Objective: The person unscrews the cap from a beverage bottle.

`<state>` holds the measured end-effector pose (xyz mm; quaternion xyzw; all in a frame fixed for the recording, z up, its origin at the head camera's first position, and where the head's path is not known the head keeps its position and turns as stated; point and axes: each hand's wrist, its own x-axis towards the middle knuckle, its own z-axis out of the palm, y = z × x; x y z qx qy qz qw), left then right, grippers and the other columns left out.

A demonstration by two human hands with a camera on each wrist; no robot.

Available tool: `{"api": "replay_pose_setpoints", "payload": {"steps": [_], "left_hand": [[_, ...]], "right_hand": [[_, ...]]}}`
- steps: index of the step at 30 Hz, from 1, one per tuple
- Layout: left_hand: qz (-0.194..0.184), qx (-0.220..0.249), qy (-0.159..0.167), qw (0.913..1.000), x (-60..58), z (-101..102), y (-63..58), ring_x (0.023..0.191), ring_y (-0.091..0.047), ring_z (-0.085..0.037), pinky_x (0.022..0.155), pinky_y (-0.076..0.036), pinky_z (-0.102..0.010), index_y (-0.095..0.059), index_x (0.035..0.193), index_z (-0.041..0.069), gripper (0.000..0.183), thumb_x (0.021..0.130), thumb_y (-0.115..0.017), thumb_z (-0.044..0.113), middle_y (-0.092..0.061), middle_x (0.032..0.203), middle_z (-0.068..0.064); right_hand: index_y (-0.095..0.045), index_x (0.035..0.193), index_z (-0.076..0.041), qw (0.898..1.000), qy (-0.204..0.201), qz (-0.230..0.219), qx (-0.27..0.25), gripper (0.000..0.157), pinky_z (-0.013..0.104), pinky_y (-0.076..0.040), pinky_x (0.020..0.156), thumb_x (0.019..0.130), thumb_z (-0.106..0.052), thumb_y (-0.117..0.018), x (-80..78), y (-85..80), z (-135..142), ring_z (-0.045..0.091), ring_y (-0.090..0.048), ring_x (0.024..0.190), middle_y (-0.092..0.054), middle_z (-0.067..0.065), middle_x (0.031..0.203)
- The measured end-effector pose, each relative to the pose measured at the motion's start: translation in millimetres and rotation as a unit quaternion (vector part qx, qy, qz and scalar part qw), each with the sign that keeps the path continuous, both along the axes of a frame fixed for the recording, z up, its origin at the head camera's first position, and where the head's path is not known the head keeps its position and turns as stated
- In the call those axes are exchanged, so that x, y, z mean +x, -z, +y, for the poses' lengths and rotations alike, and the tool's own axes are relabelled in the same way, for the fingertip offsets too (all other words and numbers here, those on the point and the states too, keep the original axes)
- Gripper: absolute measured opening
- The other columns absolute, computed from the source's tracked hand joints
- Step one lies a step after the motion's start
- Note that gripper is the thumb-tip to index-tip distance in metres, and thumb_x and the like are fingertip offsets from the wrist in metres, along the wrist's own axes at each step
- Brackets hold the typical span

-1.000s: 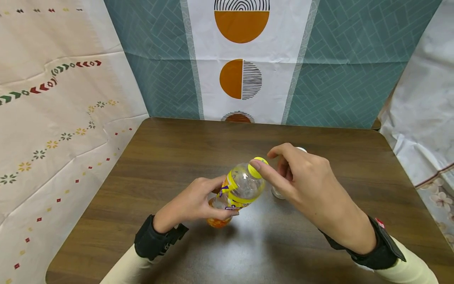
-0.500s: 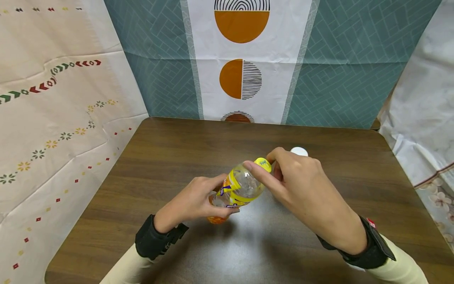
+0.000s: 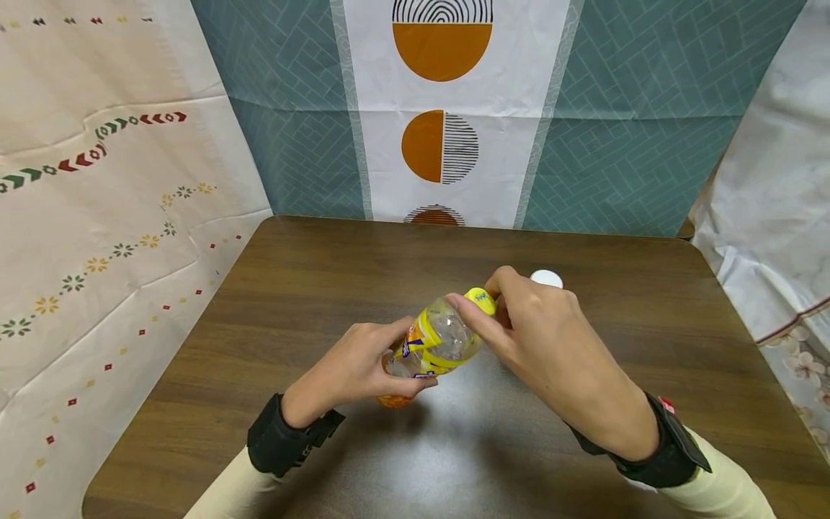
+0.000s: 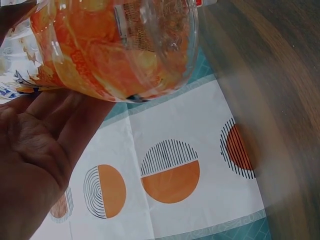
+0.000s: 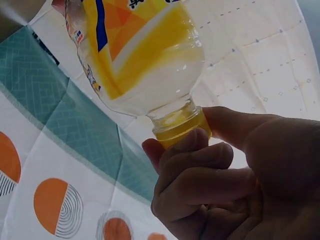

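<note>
A clear plastic bottle (image 3: 447,335) with a yellow and orange label is held tilted over the table, its neck toward the upper right. My left hand (image 3: 363,367) grips its lower body, thumb on the near side. In the left wrist view the orange base of the bottle (image 4: 120,50) lies across the fingers. My right hand (image 3: 545,339) pinches the yellow cap (image 3: 481,300) between thumb and fingers. The right wrist view shows the cap (image 5: 182,127) on the bottle's neck, with the other fingers curled below it.
Behind my right hand a white round lid (image 3: 547,278) shows; what is under it is hidden. The brown wooden table (image 3: 311,274) reaches back to a patterned cloth (image 3: 311,108). Pale cloths hang at both sides.
My right hand has moved slightly left and closed its fingers on the yellow cap. The white lid behind it has come more into view. My left hand keeps its grip.
</note>
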<state>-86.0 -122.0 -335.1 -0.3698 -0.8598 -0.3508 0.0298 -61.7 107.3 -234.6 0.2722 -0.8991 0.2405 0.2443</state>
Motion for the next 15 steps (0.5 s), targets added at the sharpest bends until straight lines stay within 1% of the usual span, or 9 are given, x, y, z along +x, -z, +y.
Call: {"api": "replay_pose_setpoints", "payload": {"steps": [5,9,11,15], "left_hand": [[-0.008,0.007,0.007,0.9999,0.0,0.6,-1.3,0.067,-0.059,0.003,0.057,-0.055,-0.023,-0.056,0.104,0.019,0.041,0.074,-0.076,0.041,-0.067,0.082,0.013],[-0.025,0.008,0.008,0.9996,0.0,0.7,-3.2,0.07,-0.06,0.002,0.06,-0.055,-0.024,-0.056,0.105,0.019,0.043,0.074,-0.076,0.041,-0.067,0.084,0.013],[-0.035,0.01,0.01,0.9993,2.4,2.3,-9.0,0.071,-0.06,0.001,0.061,-0.055,-0.025,-0.057,0.105,0.017,0.042,0.074,-0.077,0.037,-0.067,0.085,0.011],[-0.049,0.015,0.012,0.9986,10.8,8.1,-28.9,0.07,-0.061,-0.003,0.06,-0.056,-0.03,-0.057,0.103,0.01,0.04,0.073,-0.08,0.024,-0.069,0.084,0.004]], "right_hand": [[-0.049,0.073,-0.006,0.999,-0.042,0.029,-0.014,0.029,0.024,-0.038,0.037,0.083,-0.024,-0.071,-3.1,0.5,1.3,0.008,-0.039,0.044,-0.043,-0.004,0.052],[-0.05,0.075,-0.006,0.998,-0.057,0.022,-0.018,0.028,0.023,-0.039,0.036,0.082,-0.022,-0.072,-4.8,-1.1,2.7,0.007,-0.039,0.044,-0.046,-0.004,0.054],[-0.051,0.076,-0.006,0.998,-0.059,0.018,-0.019,0.027,0.022,-0.039,0.036,0.082,-0.022,-0.072,-5.4,-2.0,3.0,0.007,-0.04,0.044,-0.046,-0.004,0.054],[-0.05,0.076,-0.006,0.997,-0.072,0.023,-0.022,0.027,0.022,-0.039,0.036,0.082,-0.02,-0.072,-7.3,-2.6,4.1,0.007,-0.04,0.044,-0.047,-0.004,0.054]]}}
